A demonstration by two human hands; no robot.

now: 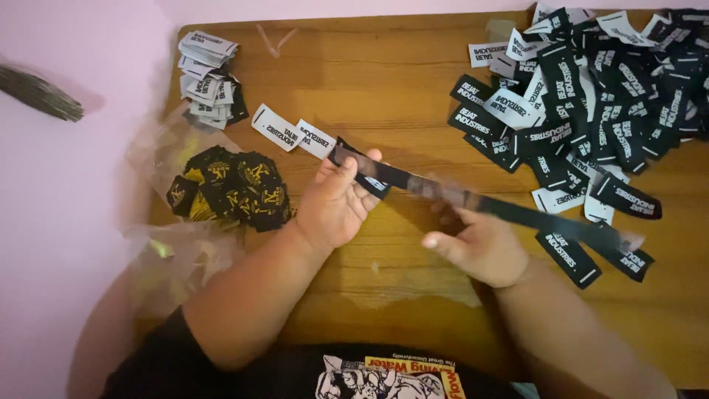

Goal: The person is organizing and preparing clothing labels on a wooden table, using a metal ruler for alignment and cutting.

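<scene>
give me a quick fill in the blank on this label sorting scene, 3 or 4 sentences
1. Both hands hold a long ____ strip of woven labels stretched between them.
2. The big loose heap of black and white labels lies toward the person's ____ side.
3. The small stack of white labels sits near the table's far ____ corner.
4. The black and ____ labels lie beside the left hand.

Missing words: black; right; left; yellow

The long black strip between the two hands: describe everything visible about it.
The black strip is a narrow, flat band, seemingly woven label tape, motion-blurred, with faint pale marks. It runs slantwise above the wooden table, from the left hand down-right toward the heap of black and white labels. The left hand pinches its upper end; the right hand grips it midway.
</scene>
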